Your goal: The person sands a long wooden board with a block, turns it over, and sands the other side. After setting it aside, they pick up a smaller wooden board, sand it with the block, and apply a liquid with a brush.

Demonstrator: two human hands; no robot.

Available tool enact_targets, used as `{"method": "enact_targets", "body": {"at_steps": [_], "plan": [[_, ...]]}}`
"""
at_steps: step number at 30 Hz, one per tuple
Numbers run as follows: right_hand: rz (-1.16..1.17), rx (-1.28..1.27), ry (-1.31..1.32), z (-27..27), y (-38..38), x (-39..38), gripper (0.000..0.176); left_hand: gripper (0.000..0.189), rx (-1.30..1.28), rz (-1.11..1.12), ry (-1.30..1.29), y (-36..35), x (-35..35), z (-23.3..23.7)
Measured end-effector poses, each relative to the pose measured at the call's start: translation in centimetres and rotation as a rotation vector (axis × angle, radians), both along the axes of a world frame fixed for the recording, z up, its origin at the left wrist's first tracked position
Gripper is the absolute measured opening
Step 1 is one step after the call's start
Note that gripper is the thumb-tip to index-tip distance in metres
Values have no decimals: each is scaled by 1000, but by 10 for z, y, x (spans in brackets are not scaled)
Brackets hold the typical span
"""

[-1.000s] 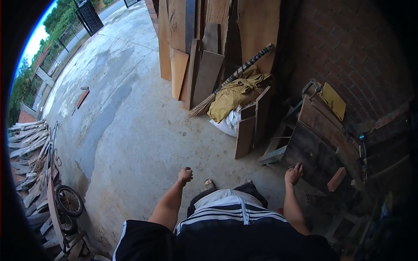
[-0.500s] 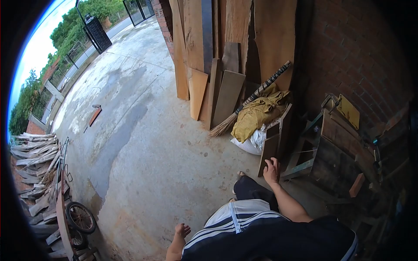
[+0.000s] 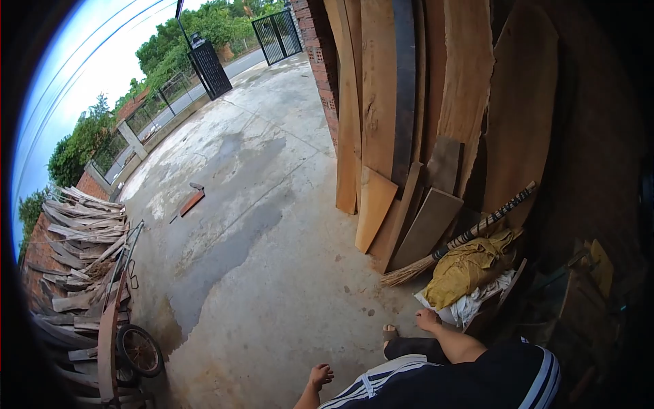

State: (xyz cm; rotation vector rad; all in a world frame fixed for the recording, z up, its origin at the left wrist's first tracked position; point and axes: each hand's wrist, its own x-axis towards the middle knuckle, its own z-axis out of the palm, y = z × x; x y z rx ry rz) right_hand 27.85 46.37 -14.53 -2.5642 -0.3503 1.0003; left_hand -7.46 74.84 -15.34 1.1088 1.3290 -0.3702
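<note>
My left hand (image 3: 321, 375) hangs low at my side, over the concrete floor (image 3: 272, 300), with its fingers loosely bent and nothing in it. Ahead of my body, my right hand (image 3: 428, 318) is half open with slack fingers and holds nothing. It overlaps the near edge of a white sack (image 3: 446, 312) in this view. A crumpled yellow sack (image 3: 470, 269) lies on top of the white one. Across the yellow sack leans a straw broom (image 3: 470, 235), bristles down on the floor.
Tall wooden boards (image 3: 379, 88) and shorter planks (image 3: 426, 228) lean on the wall. A red-brown tool (image 3: 193, 202) lies on the concrete. To the left are stacked wood offcuts (image 3: 88, 228) and a cart wheel (image 3: 139, 350). A dark gate (image 3: 278, 37) stands far off.
My view has turned left and tilted up, so the boards and sacks now sit further right and lower. My right hand has moved from beside the wooden panel to the sacks' near edge.
</note>
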Motion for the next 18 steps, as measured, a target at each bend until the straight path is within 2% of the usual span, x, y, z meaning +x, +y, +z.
{"method": "enact_targets", "body": {"at_steps": [4,8,10,11,13,16,18], "plan": [[87,69,62,-4,81,65,35,40,107,92,-55,57,66,33],[217,69,-18,-17,147,117,33,40,164,87,-167,104,134,60],[223,35,-12,-21,180,132,32,39,217,-69,-295,132,161,62],[253,19,12,-24,196,142,32,39,213,-64,-295,149,174,64],[272,-10,37,-29,224,159,32,40,229,-220,-301,183,197,61],[260,-45,111,-37,258,171,31,41,450,-523,-250,249,225,44],[256,-95,46,-50,272,171,30,41,518,-601,-219,298,236,28]]}}
